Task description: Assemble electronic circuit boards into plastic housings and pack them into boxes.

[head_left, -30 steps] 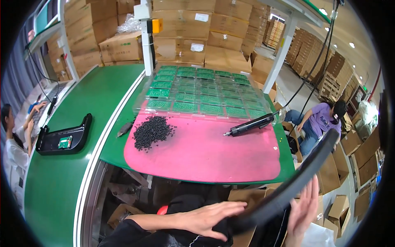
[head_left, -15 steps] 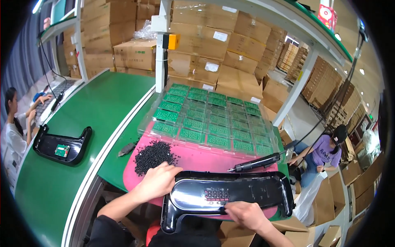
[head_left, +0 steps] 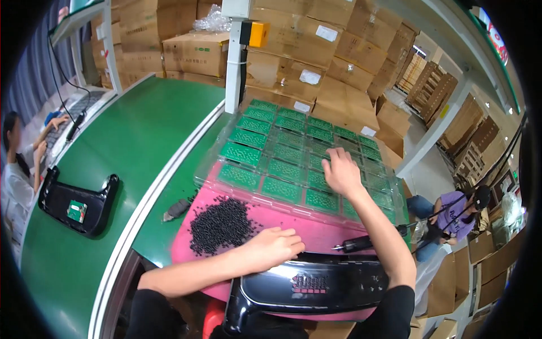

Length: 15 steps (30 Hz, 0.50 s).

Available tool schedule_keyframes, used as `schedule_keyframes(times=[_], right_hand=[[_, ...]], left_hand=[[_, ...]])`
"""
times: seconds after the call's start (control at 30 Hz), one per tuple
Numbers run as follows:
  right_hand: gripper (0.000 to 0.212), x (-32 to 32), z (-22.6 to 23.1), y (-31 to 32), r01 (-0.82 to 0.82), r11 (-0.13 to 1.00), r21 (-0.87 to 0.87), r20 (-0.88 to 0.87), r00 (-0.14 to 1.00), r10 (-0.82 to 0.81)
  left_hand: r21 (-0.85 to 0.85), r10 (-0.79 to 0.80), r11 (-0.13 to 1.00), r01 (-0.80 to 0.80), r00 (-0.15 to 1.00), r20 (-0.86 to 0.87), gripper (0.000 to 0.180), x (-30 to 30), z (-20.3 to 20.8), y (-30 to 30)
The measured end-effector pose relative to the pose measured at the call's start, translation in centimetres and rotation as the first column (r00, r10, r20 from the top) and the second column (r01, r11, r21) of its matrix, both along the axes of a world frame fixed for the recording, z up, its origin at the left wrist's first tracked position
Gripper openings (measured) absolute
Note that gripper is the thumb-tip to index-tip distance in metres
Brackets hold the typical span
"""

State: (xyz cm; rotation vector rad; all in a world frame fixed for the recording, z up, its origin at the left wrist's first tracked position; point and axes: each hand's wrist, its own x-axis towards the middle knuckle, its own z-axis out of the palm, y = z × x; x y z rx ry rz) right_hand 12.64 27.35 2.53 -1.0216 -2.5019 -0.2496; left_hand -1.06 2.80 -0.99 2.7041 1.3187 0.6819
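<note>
A black plastic housing [head_left: 344, 285] with a cut-out display window lies in front of me, partly covered by my right forearm. My left hand [head_left: 274, 248] is closed over its far edge, fingers curled; the fingertips are partly hidden. Farther off, my right hand [head_left: 343, 174] reaches over a clear plastic tray [head_left: 212, 176] of green circuit boards [head_left: 285, 169]. Its fingers are stretched out onto the boards, and nothing shows in them. Beside my left forearm is a heap of small black parts [head_left: 220, 226], probably screws, on a pink mat [head_left: 189, 234].
An electric screwdriver [head_left: 357, 244] lies between the tray and the housing. On the green conveyor [head_left: 141, 130] at left sits another black housing [head_left: 76, 206] holding a small board. Cartons [head_left: 197, 53] are stacked behind. One person [head_left: 20, 175] works at left, another [head_left: 454, 214] at right.
My right hand has left the housing and moved up and away onto the circuit boards. My left hand has shifted right along the housing's far edge. The view has turned somewhat.
</note>
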Motion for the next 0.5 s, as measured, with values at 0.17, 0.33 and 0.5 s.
schedule_keyframes(times=[0.17,0.33,0.5], right_hand=[[0.040,-4.8,-4.5,7.5,0.245,0.964,-0.104,0.225,0.950,-0.217],[0.045,-7.0,-6.7,10.3,0.255,0.965,-0.052,0.198,0.950,-0.241],[0.051,-5.2,-3.2,6.6,0.125,0.992,0.002,0.038,0.991,-0.125]], left_hand=[[0.044,0.085,0.995,-0.086,0.996,0.016,0.015,-1.8,0.2,-0.8],[0.028,0.010,1.000,-0.013,0.995,0.100,0.012,-2.0,-0.1,-0.2],[0.082,-0.016,0.997,0.008,0.995,0.098,0.016,-2.7,-0.3,0.6]])
